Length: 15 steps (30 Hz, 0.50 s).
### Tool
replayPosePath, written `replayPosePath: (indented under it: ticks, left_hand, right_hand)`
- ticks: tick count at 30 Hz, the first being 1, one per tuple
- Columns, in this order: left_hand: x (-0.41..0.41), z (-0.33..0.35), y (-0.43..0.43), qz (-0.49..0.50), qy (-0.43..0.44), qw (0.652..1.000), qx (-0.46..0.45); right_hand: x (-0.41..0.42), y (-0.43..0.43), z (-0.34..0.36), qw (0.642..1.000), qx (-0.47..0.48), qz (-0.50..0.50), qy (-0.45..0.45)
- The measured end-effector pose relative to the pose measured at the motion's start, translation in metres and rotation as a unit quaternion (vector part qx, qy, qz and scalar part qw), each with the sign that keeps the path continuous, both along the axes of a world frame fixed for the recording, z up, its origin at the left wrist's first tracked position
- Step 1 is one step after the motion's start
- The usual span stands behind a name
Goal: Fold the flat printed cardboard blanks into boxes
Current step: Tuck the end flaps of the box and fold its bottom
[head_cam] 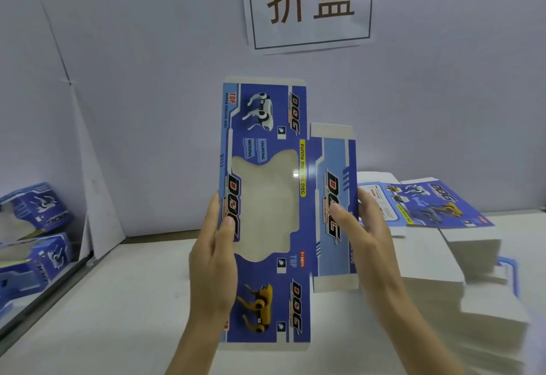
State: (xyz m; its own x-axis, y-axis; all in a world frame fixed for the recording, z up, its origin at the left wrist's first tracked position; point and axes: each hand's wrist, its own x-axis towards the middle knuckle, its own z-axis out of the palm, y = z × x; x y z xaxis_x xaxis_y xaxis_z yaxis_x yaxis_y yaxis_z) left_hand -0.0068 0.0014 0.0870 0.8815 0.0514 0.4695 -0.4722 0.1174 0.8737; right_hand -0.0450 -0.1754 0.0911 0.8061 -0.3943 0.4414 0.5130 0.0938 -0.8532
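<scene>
Head view, read from nine o'clock across to three. At nine o'clock, against the mirror-like panel: two folded boxes stacked, blue with a window cut-out, counted as two but possibly doubled by reflection below, so cannot tell the true number. Above centre, at twelve o'clock on the wall: one paper sign with two printed characters. Dead centre, raised upright above the white surface: one flat cardboard blank, long side vertical, clear window in the middle, white dog printed near the top, yellow dog near the bottom, a narrower side panel jutting toward three o'clock. Left hand at the blank's nine o'clock edge, grip narrow, thumb on the printed face and fingers behind, pinching that edge. Right hand at the side panel's three o'clock edge, fingers nearly straight, thumb in front, panel lightly held between; grip loose rather than clenched. Further toward three o'clock, lying on the surface: a stack of flat blanks, top one printed side up, the rest showing white edges; too many to count.

Judged progress: a couple of boxes finished, present blank not yet creased anywhere visible, whole stack left to do. Early in the job.
</scene>
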Motion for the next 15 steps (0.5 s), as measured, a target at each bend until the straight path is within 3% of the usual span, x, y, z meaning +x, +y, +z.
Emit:
replayPosePath:
  ticks: [4,7,11,15]
  left_hand:
    - [-0.007,0.0,-0.008,-0.034,0.006,0.999,-0.003]
    - [-0.014,-0.006,-0.02,-0.041,-0.009,0.998,0.039]
    - [-0.001,0.001,-0.003,-0.022,0.001,0.997,0.075]
    - [0.007,0.009,0.03,-0.14,0.112,0.983,0.035]
  right_hand:
    - [-0.002,0.01,0.0,0.997,0.0,0.076,0.004]
    - [-0.003,0.019,-0.005,0.991,-0.045,0.119,0.039]
    - [-0.004,0.009,-0.002,0.985,-0.024,0.157,0.069]
    - [-0.008,-0.006,0.004,0.972,0.007,0.2,0.121]
